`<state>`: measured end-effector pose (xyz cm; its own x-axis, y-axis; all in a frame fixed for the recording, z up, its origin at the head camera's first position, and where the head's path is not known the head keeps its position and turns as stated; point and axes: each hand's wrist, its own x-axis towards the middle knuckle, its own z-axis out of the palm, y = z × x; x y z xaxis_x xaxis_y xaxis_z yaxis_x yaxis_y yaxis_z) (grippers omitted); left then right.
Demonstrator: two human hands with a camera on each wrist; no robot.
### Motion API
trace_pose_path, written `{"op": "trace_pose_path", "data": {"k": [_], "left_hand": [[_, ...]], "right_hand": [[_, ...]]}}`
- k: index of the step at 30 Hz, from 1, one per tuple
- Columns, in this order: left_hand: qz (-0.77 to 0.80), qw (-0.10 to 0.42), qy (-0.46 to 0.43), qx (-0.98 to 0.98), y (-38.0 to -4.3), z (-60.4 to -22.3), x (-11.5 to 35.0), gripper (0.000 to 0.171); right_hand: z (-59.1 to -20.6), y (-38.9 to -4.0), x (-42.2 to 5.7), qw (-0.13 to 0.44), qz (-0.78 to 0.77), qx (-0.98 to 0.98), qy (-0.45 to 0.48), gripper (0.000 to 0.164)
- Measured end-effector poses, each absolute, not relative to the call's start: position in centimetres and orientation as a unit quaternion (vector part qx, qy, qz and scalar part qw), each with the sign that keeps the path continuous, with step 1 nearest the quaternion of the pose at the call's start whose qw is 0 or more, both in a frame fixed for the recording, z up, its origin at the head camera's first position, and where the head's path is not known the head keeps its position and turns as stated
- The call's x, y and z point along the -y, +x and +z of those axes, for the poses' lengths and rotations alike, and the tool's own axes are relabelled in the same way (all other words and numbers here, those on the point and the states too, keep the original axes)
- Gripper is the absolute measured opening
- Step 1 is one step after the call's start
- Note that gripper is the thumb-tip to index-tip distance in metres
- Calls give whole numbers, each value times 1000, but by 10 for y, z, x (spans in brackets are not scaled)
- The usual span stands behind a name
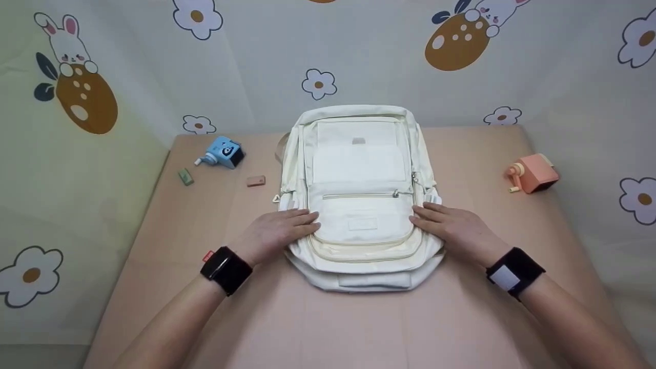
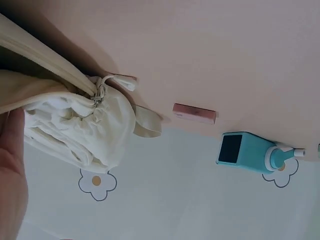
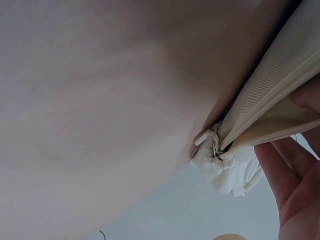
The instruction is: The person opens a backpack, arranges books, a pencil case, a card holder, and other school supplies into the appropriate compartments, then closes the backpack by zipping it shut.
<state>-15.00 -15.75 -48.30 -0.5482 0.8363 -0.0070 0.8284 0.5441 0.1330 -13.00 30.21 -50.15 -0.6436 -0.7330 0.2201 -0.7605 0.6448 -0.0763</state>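
A cream-white backpack [image 1: 361,210] lies front up on the table, its top toward the back wall. My left hand [image 1: 274,230] rests on the bag's left edge, fingers extended onto the lower front pocket. Against the opposite edge, my right hand [image 1: 458,228] presses with fingers likewise stretched over the front. In the right wrist view, the side pocket [image 3: 280,120] gapes, with the right fingers [image 3: 282,172] at its rim and the thumb partly inside. The left wrist view shows a gathered side pocket [image 2: 95,120] beside the left hand. Both thumbs are hidden in the head view.
Left of the bag are a blue crank pencil sharpener [image 1: 223,152], a green eraser [image 1: 185,177] and a pink eraser [image 1: 255,181]. A pink-orange crank sharpener [image 1: 535,173] stands at the right edge. A patterned curtain [image 1: 256,66] hangs behind the table [image 1: 353,328].
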Motion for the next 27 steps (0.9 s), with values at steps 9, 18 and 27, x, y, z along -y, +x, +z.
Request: {"op": "trace_pose_path", "data": {"k": [9, 18, 27], "left_hand": [[64, 84, 431, -896, -135, -479, 159, 54], [96, 126, 394, -905, -135, -483, 156, 61], [90, 76, 414, -903, -137, -485, 157, 62]], "right_hand": [[-493, -126, -304, -8, 100, 919, 381, 65], [-499, -125, -302, 4, 113, 920, 376, 56], [-502, -127, -301, 44, 132, 915, 380, 48]]}}
